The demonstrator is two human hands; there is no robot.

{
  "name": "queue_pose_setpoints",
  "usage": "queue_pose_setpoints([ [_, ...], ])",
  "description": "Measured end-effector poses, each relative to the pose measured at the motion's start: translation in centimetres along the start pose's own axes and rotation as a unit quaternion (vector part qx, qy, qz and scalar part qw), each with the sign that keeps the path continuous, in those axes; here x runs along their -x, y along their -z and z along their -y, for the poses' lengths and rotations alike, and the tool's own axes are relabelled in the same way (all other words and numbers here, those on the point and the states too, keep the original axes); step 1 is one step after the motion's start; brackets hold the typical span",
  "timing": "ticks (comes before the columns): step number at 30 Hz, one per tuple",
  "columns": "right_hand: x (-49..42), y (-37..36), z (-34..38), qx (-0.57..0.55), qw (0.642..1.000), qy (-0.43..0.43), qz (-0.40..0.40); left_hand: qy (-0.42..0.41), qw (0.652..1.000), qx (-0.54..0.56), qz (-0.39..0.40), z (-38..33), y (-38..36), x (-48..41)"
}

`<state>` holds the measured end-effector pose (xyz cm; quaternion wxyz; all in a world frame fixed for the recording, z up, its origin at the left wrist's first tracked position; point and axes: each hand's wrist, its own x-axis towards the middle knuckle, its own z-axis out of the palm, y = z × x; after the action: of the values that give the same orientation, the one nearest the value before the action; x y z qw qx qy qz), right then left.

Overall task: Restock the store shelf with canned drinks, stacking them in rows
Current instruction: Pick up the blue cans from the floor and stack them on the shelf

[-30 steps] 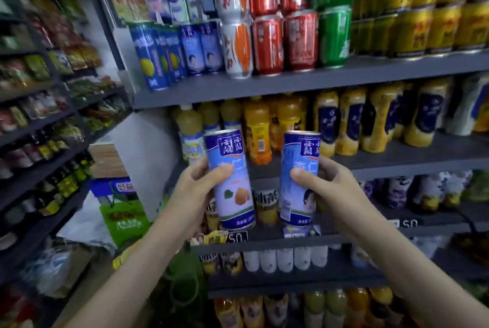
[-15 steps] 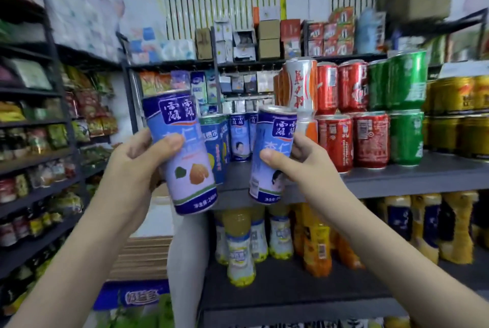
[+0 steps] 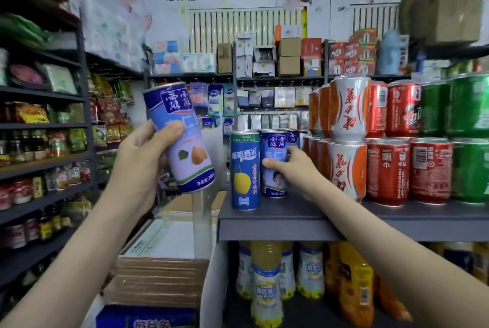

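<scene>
Your left hand (image 3: 137,158) grasps a blue can (image 3: 182,142), tilted, left of centre in the frame and clear of the grey shelf (image 3: 291,222). Your right hand (image 3: 293,169) is wrapped round a second blue can (image 3: 274,148) standing upright on that shelf at centre, just beside a lemon-print can (image 3: 244,171)

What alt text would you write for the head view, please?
The right hand grips a blue can standing on the shelf beside a lemon can, while the left hand holds a matching can tilted in the air.
</scene>
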<state>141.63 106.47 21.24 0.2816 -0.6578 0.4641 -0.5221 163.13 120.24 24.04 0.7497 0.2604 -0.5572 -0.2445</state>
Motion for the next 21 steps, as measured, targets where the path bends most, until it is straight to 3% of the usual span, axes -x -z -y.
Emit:
queue_pose_setpoints([
  [6, 0.4, 0.3, 0.6, 0.18, 0.977, 0.014, 0.112, 0.0, 1.0, 0.0, 0.006, 0.8, 0.1, -0.5],
  [14, -1.8, -0.4, 0.0, 0.215, 0.972, 0.015, 0.091, 0.013, 1.0, 0.01, 0.026, 1.6, -0.9, -1.0],
  [17, -2.2, -0.6, -0.6, 0.222, 0.97, 0.053, 0.087, 0.005, 0.999, 0.007, 0.035, 1.8, -0.6, -0.9],
  [19, -2.1, -0.3, -0.9, 0.292, 0.944, 0.146, 0.055, 0.001, 0.999, 0.01, 0.038, 1.8, -0.4, -0.9],
  [21, -2.1, -0.1, -0.9, 0.416, 0.874, 0.251, 0.019, 0.003, 0.999, 0.015, 0.041, 1.9, -0.4, -0.9],
])
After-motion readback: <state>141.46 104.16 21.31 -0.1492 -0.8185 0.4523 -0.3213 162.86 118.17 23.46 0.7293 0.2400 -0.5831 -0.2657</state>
